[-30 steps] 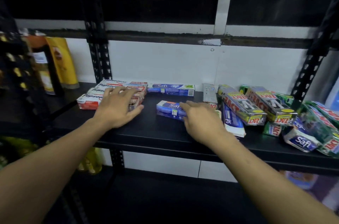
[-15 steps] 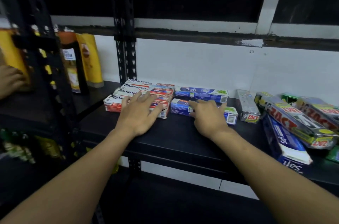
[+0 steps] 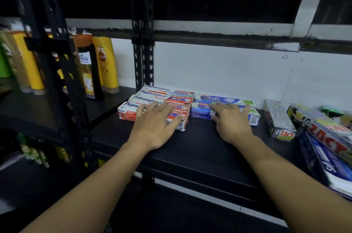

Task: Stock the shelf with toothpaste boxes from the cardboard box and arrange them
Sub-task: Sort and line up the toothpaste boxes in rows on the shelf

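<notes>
- Shelf (image 3: 200,158): black board carrying all the boxes; its front half lies bare, giving open room to slide stock, and the front edge is the drop hazard.
- Loose pile of Zact and Safi boxes (image 3: 327,137): crowded at the right end, some tilted and overhanging the front edge; judged next for sorting.
- Pepsodent boxes (image 3: 162,97): four in a flat row at the left rear, beside the upright post (image 3: 142,51).
- Safi boxes (image 3: 224,108): two, touching the Pepsodent row's right end.
- Left hand (image 3: 154,126): open and flat, pressing the front Pepsodent box, holding nothing.
- Right hand (image 3: 231,118): open, palm down on the front Safi box; push level toward the wall to square the row.
- Cardboard box: not in view.
</notes>
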### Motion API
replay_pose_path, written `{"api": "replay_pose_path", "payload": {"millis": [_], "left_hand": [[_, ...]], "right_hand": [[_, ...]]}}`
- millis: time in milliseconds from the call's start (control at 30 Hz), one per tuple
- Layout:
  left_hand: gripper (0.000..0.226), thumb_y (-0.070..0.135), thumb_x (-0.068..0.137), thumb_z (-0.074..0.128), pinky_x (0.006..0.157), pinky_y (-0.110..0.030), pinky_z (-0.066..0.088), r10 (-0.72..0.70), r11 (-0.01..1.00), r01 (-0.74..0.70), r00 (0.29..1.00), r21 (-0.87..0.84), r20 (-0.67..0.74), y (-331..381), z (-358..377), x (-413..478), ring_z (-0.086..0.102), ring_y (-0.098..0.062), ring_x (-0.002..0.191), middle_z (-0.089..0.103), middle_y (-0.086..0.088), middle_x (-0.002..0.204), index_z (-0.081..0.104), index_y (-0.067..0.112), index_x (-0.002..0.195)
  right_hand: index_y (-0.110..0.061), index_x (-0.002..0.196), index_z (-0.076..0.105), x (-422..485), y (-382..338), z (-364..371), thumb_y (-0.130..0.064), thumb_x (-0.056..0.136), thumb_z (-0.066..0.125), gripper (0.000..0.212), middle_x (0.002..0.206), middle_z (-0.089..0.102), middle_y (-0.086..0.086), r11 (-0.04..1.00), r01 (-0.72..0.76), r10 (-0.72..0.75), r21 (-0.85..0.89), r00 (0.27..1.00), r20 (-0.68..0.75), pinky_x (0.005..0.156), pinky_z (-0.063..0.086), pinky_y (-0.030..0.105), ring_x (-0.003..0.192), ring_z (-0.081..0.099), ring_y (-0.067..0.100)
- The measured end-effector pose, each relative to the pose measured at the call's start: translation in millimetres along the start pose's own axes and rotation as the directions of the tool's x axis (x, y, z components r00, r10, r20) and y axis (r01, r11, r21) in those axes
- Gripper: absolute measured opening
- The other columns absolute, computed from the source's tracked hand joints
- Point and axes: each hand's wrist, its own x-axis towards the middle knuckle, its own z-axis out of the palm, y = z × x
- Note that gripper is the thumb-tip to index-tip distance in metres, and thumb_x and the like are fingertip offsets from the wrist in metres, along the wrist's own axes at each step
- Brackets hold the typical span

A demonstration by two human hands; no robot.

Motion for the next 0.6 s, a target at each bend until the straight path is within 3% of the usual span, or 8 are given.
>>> {"api": "replay_pose_path", "payload": {"millis": [167, 300, 600], "left_hand": [[0.064, 0.068, 0.096, 0.022, 0.12, -0.042, 0.002, -0.004, 1.0, 0.004, 1.0, -0.019, 0.004, 0, -1, -1, 0.016, -0.015, 0.149, 0.028, 0.01, 0.16, 0.039, 0.036, 0.148], [0.066, 0.071, 0.094, 0.021, 0.12, -0.041, 0.0, -0.004, 1.0, 0.004, 1.0, -0.028, 0.005, 0, -2, -2, 0.013, -0.016, 0.15, 0.025, 0.008, 0.161, 0.039, 0.036, 0.148], [0.066, 0.071, 0.094, 0.024, 0.119, -0.041, 0.001, -0.012, 0.999, 0.013, 1.0, -0.045, 0.02, 0, -1, -2, 0.015, -0.016, 0.149, 0.027, 0.009, 0.161, 0.039, 0.036, 0.148]], "right_hand": [[-0.031, 0.14, 0.049, -6, 15, -4, -0.034, 0.089, 0.052, 0.051, 0.142, 0.052, -0.002, 0.995, -0.067, 0.072, 0.079, 0.995, -0.066, 0.115, 0.005, 0.064, 0.137, 0.039, 0.024], [-0.035, 0.145, 0.042, -8, 22, -4, -0.026, 0.095, 0.046, 0.051, 0.156, 0.036, -0.004, 0.995, -0.087, 0.089, 0.038, 0.994, -0.056, 0.115, 0.001, 0.063, 0.145, 0.027, 0.026], [-0.039, 0.145, 0.038, -1, 22, 2, -0.027, 0.1, 0.042, 0.047, 0.156, 0.034, -0.005, 0.993, -0.118, 0.119, 0.012, 0.992, -0.037, 0.111, 0.004, 0.068, 0.144, 0.026, 0.024]]}}
